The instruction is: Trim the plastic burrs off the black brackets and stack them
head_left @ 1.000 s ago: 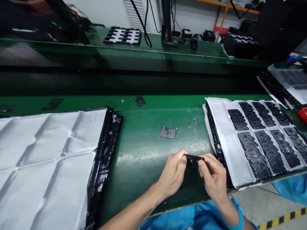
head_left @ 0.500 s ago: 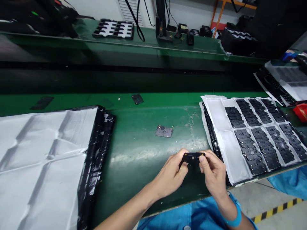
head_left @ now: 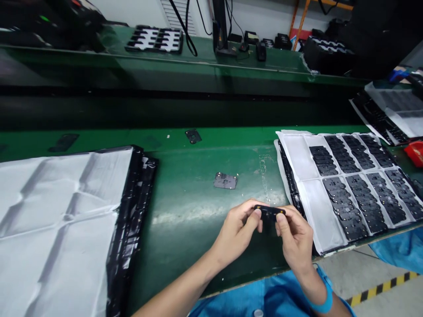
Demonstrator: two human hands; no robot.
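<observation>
Between my two hands, above the green surface near its front edge, is a small flat black part point(head_left: 270, 213) with gold-coloured spots at its ends. My left hand point(head_left: 240, 229) pinches its left end, thumb on the near face. At the other end, my right hand point(head_left: 295, 235) grips it between thumb and fingers. A similar dark plate-like part point(head_left: 225, 181) lies flat beyond my hands. To the right, a white-lined tray point(head_left: 322, 215) carries rows of overlapping black parts point(head_left: 362, 203); its left compartments show bare lining.
A stack of black trays topped by a white sheet point(head_left: 89, 246) fills the left. Another black part point(head_left: 193, 136) lies on the green strip behind, where dark shapes point(head_left: 64, 143) also show. A red bin point(head_left: 414, 153) and more trays point(head_left: 393, 114) stand far right.
The held part has tilted, its right end now lower. My left thumb has moved up onto its near face. The far black parts on the green strip have shifted right.
</observation>
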